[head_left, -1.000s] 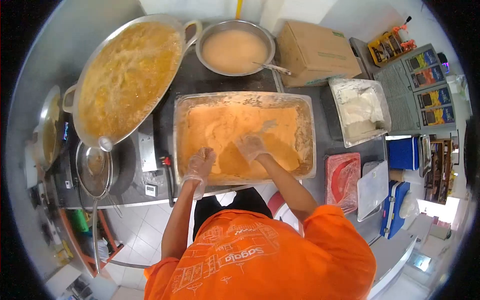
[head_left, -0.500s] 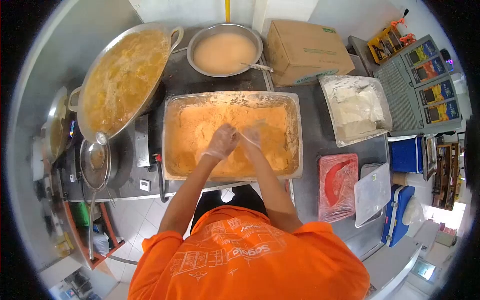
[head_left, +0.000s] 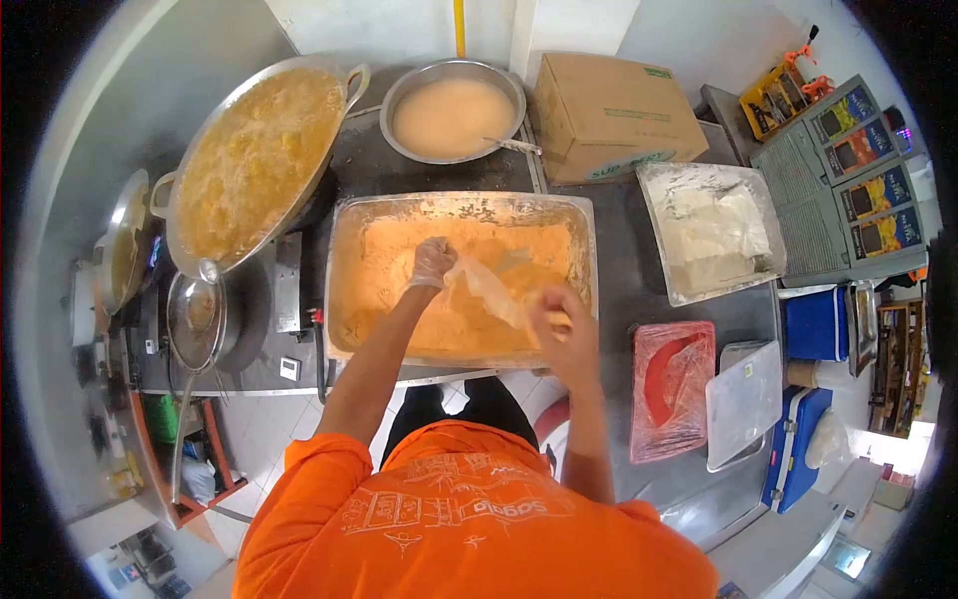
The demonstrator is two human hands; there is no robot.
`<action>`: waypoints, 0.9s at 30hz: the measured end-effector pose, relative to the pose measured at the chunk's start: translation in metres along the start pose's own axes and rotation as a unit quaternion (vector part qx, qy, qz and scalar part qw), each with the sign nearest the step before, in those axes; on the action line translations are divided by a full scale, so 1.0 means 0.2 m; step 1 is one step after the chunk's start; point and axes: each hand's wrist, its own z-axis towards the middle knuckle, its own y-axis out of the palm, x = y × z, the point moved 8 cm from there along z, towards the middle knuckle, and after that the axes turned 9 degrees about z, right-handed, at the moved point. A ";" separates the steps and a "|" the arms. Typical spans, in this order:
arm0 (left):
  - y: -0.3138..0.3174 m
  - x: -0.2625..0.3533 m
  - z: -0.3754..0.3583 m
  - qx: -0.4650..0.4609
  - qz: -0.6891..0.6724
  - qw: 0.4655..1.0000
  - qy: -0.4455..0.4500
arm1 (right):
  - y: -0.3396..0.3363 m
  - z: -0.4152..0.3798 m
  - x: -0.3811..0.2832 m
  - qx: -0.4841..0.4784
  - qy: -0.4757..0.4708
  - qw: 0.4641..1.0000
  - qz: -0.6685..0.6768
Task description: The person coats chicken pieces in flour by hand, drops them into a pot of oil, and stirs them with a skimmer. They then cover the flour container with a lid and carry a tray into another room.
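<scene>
A translucent plastic glove (head_left: 486, 290) stretches across a metal tray (head_left: 596, 235) of orange powder (head_left: 389, 240). My left hand (head_left: 434, 262), in a clear glove, is closed on one end of it. My right hand (head_left: 564, 324) looks bare and is at the tray's right side, near the other end of the glove. Its fingers are bent, apart and somewhat blurred. Whether the glove's end still touches them is unclear.
A wide pan (head_left: 254, 165) of bubbling oil stands at left, above a strainer (head_left: 197, 309). Behind the tray are a bowl (head_left: 454, 118) of pale liquid and a cardboard box (head_left: 619, 120). To the right are a tray of white powder (head_left: 714, 230) and a red wrapped package (head_left: 671, 389).
My hands were together over the tray and have moved apart. The right hand went right and toward me, its glove now off the palm and stretched from my left hand.
</scene>
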 end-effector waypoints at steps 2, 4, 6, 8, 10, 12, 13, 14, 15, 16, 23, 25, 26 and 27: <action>-0.02 0.10 -0.02 -0.046 -0.028 0.996 -0.065 | 0.03 0.14 0.08 0.081 -0.122 0.986 -0.084; 0.00 0.15 -0.05 -0.090 -0.054 0.986 -0.130 | 0.25 0.25 0.18 0.093 -0.276 0.921 -0.259; -0.08 0.17 -0.06 0.032 -0.148 0.980 -0.130 | 0.34 0.35 0.26 0.066 -0.213 0.958 -0.181; -0.12 0.16 -0.08 -0.015 -0.128 0.983 -0.133 | 0.39 0.48 0.44 0.032 -0.149 0.983 -0.100; -0.12 0.16 -0.13 -0.065 -0.110 0.982 -0.140 | 0.39 0.63 0.73 0.021 -0.135 0.990 -0.017; -0.08 0.25 -0.18 -0.079 0.039 0.996 -0.030 | 0.37 0.65 0.58 0.001 -0.102 0.995 -0.002; -0.15 0.29 -0.19 -0.078 0.040 0.996 -0.033 | 0.38 0.66 0.54 -0.014 -0.069 0.997 0.011; -0.26 0.38 -0.20 -0.117 0.051 0.992 -0.015 | 0.39 0.67 0.54 -0.017 -0.071 0.997 0.009; -0.37 0.46 -0.23 -0.156 0.061 0.986 0.002 | 0.38 0.68 0.55 0.008 -0.091 0.995 0.030; -0.48 0.50 -0.28 -0.150 0.059 0.987 -0.003 | 0.36 0.69 0.56 0.032 -0.111 0.992 0.050; -0.91 0.55 -0.62 -0.173 -0.326 0.928 -0.053 | 0.13 0.67 0.25 0.179 -0.258 0.949 -0.018; -0.92 0.42 -0.71 -0.099 -0.520 0.793 -0.301 | 0.31 0.43 0.08 0.128 -0.262 0.956 -0.024; -0.93 0.37 -0.72 -0.090 -0.524 0.790 -0.305 | 0.46 0.28 0.01 0.079 -0.261 0.962 -0.026; -0.85 0.37 -0.75 -0.139 -0.670 0.661 -0.308 | 0.60 0.10 -0.07 0.042 -0.250 0.967 -0.032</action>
